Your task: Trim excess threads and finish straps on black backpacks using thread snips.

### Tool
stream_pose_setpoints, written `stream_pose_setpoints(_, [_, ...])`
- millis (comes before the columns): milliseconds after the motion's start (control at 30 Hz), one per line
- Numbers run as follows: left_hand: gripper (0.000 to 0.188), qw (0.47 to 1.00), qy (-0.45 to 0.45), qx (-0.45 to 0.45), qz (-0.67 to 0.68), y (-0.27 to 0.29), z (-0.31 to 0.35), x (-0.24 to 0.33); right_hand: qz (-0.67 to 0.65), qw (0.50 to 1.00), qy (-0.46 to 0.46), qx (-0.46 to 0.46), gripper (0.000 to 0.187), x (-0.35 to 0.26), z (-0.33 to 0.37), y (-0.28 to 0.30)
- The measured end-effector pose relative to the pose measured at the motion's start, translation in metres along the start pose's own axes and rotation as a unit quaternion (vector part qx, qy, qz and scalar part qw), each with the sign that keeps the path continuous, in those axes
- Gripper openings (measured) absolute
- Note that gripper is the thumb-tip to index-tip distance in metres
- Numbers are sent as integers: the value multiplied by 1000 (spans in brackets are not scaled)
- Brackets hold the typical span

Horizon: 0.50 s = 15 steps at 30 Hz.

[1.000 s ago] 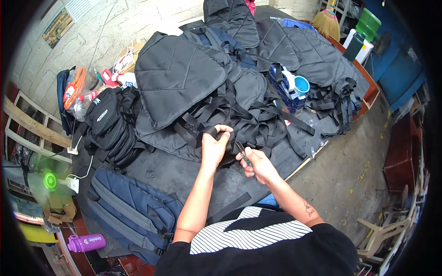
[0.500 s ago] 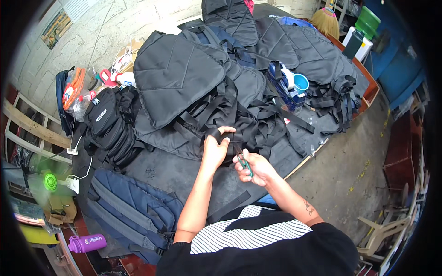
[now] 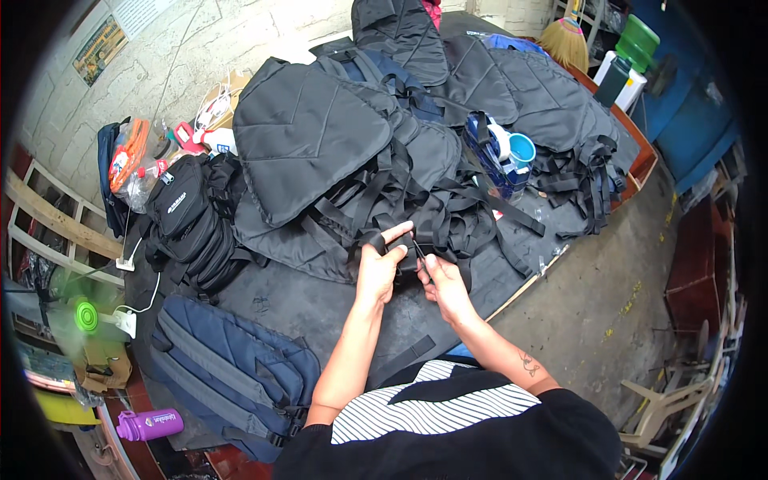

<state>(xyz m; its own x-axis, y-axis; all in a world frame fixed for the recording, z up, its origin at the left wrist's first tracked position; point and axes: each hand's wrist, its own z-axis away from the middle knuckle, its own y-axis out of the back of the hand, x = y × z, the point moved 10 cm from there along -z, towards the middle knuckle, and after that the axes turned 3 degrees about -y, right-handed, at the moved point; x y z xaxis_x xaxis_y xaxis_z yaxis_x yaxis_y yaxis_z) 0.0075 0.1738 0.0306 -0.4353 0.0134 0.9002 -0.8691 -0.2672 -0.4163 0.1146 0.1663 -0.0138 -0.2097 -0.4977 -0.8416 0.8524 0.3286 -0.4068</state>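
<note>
At the near edge of a heap of black fabric panels, my left hand (image 3: 376, 270) is closed on a black webbing strap (image 3: 394, 242), its thumb and index finger pinching it. My right hand (image 3: 446, 291) grips a pair of thread snips (image 3: 419, 253), the narrow dark blades pointing up at the strap beside my left fingertips. Most of the snips' handle is hidden by my fingers. Around both hands lie many tangled black straps (image 3: 456, 216), joined to large stitched black backpack panels (image 3: 312, 136).
A navy backpack (image 3: 232, 368) lies at the near left, with a black bag (image 3: 188, 212) beyond it. A purple bottle (image 3: 150, 425) and a spinning green fan (image 3: 86, 317) are further left. A blue container with a light-blue cup (image 3: 522, 149) stands right of the panels. The table's edge (image 3: 528, 282) runs along the right.
My right hand has moved slightly up and turned, bringing the snips' blades closer to my left fingers. The green handle that showed before is now covered. My left hand has shifted slightly.
</note>
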Motion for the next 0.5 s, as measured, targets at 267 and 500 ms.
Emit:
stream_pose_setpoints(267, [38, 985, -145, 13, -89, -9, 2, 12, 70, 992, 76, 66, 29, -14, -1, 15])
stream_pose_setpoints(500, [37, 996, -44, -41, -71, -12, -10, -3, 79, 992, 87, 54, 29, -9, -7, 19])
